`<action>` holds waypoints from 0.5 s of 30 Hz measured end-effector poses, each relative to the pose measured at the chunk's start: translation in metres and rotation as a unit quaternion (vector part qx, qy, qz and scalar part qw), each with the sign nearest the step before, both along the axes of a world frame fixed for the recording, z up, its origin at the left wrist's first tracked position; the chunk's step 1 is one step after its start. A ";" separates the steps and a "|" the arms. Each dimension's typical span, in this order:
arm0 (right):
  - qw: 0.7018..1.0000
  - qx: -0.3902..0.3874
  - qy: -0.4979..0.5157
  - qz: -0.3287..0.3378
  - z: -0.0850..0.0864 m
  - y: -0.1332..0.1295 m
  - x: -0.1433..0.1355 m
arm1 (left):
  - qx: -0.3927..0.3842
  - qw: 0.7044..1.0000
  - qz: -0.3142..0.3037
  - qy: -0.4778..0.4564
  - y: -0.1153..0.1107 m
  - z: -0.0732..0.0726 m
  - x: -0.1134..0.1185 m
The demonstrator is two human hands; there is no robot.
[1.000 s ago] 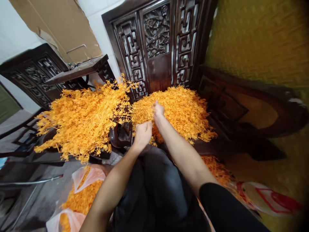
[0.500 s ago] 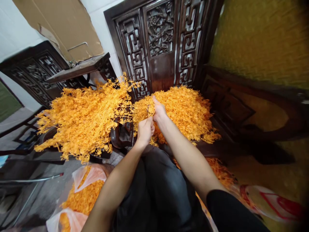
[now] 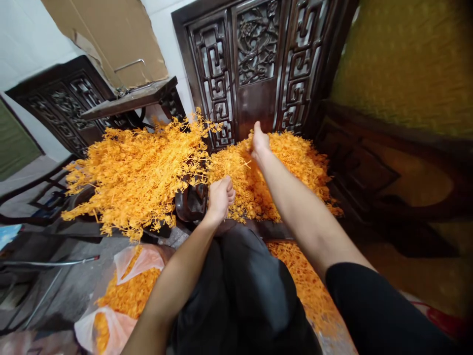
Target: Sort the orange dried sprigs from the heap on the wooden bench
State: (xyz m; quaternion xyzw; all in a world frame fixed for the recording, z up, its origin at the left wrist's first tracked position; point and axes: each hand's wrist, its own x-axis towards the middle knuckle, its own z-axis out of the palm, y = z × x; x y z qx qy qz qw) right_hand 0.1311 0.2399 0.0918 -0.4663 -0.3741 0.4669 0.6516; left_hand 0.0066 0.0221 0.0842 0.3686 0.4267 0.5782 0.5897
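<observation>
My left hand [image 3: 220, 197] is curled into a fist over the near left edge of an orange plastic-looking floret pile [image 3: 295, 167]. Whatever the fist holds, if anything, is hidden. My right hand [image 3: 260, 143] is over the far part of that pile, its thumb stretched upward; the other fingers are mostly turned away from view. Between the hands, thin orange strands stick up from the pile. To the left, a large bundle of branching orange sprigs [image 3: 140, 170] lies across dark wooden furniture.
A carved dark wooden panel [image 3: 256, 103] stands behind the pile. A wooden chair arm [image 3: 186, 207] separates the two orange heaps. Low on the left, a plastic bag [image 3: 123, 325] holds orange pieces. More orange pieces [image 3: 314, 291] lie at lower right, beside my legs.
My hands have come apart. The right hand has moved up and to the right, away from the left fist. The view has shifted slightly, and more orange pieces show at lower right.
</observation>
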 end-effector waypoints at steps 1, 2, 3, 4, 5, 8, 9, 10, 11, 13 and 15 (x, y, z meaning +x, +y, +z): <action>1.000 -0.008 -0.019 -0.005 0.001 -0.001 0.009 | 0.005 1.000 -0.004 -0.003 0.000 0.000 -0.003; 0.999 -0.001 -0.042 -0.003 0.001 -0.004 0.017 | 0.010 1.000 -0.008 -0.005 0.000 0.000 -0.006; 0.998 0.019 -0.066 0.002 0.000 -0.011 0.023 | 0.015 1.000 -0.013 -0.007 0.001 0.000 -0.008; 0.995 0.049 -0.084 0.006 -0.003 -0.022 0.027 | 0.018 1.000 -0.019 -0.010 0.001 0.001 -0.009; 0.993 0.073 -0.091 -0.002 -0.007 -0.035 0.028 | 0.021 0.999 -0.026 -0.013 0.002 0.002 -0.009; 0.995 0.065 -0.042 -0.059 -0.022 -0.086 0.012 | 0.023 0.998 -0.045 -0.022 0.004 0.003 -0.003; 0.998 0.047 -0.004 -0.037 -0.026 -0.102 0.003 | 0.023 0.998 -0.050 -0.025 0.005 0.003 0.000; 0.999 0.023 0.036 0.020 -0.028 -0.115 -0.008 | 0.022 0.998 -0.055 -0.027 0.005 0.002 0.004; 0.995 0.005 0.070 0.074 -0.029 -0.123 -0.018 | 0.019 0.998 -0.061 -0.029 0.004 0.001 0.008; 0.985 -0.022 0.108 0.131 -0.026 -0.126 -0.033 | 0.008 0.996 -0.078 -0.030 0.003 -0.001 0.017; 0.986 -0.037 0.115 0.116 -0.021 -0.113 -0.041 | -0.013 0.996 -0.086 -0.024 0.003 -0.001 0.023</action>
